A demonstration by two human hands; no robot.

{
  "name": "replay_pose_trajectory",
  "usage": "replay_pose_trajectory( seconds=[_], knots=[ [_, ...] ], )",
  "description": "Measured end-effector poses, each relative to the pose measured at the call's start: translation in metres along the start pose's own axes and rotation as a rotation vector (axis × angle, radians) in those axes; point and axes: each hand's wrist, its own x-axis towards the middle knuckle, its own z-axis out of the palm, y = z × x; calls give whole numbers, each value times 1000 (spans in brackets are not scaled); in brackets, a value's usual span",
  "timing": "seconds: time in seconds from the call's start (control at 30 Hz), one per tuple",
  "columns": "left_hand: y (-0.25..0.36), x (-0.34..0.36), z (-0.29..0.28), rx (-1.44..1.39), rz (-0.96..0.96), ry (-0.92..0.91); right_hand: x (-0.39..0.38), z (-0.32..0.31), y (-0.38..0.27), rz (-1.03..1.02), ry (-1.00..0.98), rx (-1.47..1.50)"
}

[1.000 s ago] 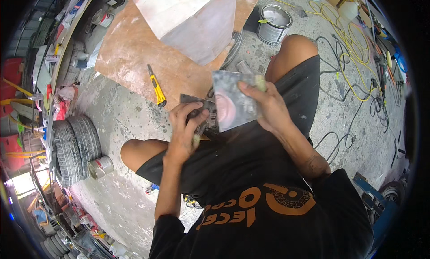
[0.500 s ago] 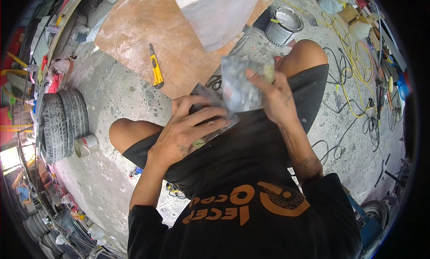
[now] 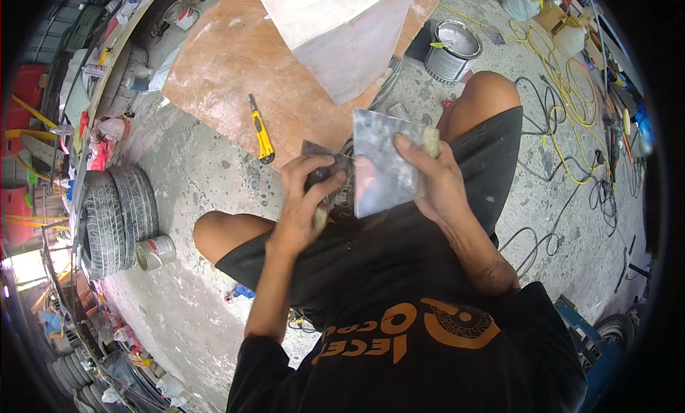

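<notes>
Left hand (image 3: 297,197) has turned, gripping a dark plate (image 3: 321,150).

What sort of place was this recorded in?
Probably a workshop or garage, perhaps one for vehicle repair: two worn-looking tyres are at the left, an open can is at the upper right, and the concrete floor is stained and spotted.

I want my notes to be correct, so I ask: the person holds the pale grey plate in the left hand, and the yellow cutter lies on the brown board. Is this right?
Only the side is wrong: in the head view, the pale grey plate is in the right hand; the yellow cutter does lie on the brown board.
</notes>
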Motion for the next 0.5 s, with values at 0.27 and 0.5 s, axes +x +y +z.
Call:
replay_pose_trajectory(
  seconds=[0.27, 0.5],
  knots=[
    [51, 100, -85, -204, 253, -129, 9, -50, -12, -89, 61, -180],
    [65, 56, -129, 16, 364, 262, -2, -11, -25, 121, -853, -104]
  ],
)
